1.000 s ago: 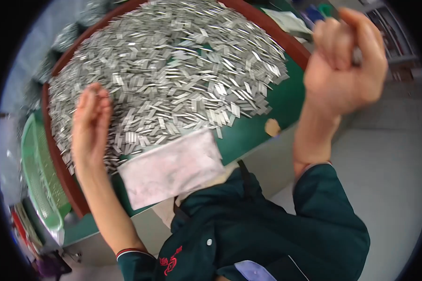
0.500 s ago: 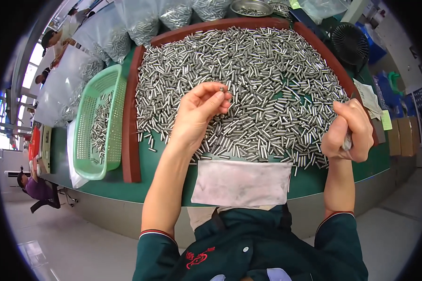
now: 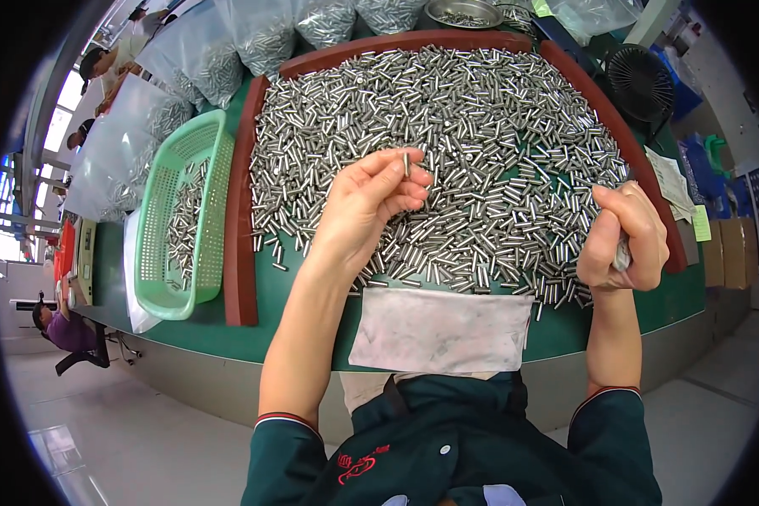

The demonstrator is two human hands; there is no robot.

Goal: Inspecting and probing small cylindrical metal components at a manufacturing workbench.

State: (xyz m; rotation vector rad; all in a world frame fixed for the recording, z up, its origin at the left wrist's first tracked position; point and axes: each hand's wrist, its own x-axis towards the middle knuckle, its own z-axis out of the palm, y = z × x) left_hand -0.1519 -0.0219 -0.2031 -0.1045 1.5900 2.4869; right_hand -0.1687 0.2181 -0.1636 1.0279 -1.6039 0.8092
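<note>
Metal pin (image 3: 406, 163), small and silvery, pinched upright between thumb and fingertips of left hand (image 3: 371, 207), just above centre of frame, raised clear of the heap as if for a close look. Left grip closed on that single pin, palm turned up toward the camera. Right hand (image 3: 624, 236), at right of frame, clenched in a fist around a bundle of the same pins, bright ends just showing at the heel of the hand; likely kept there to gather picked pieces. Underneath both hands, heap of metal pins (image 3: 481, 126) spread flat across the upper middle of frame, thin enough for green worktop (image 3: 278, 312) to show through, fenced by a low brown rim (image 3: 240, 244) that keeps pieces from rolling off. White cloth (image 3: 440, 331) lying flat at lower centre, at the worktop's near edge. Green perforated basket (image 3: 185, 219) at left, just outside the rim, holding a scatter of pins. Clear bags of pins (image 3: 253, 38) lined along the upper left. Small black fan (image 3: 641, 83) at upper right. Other people partly visible at far left edge.
</note>
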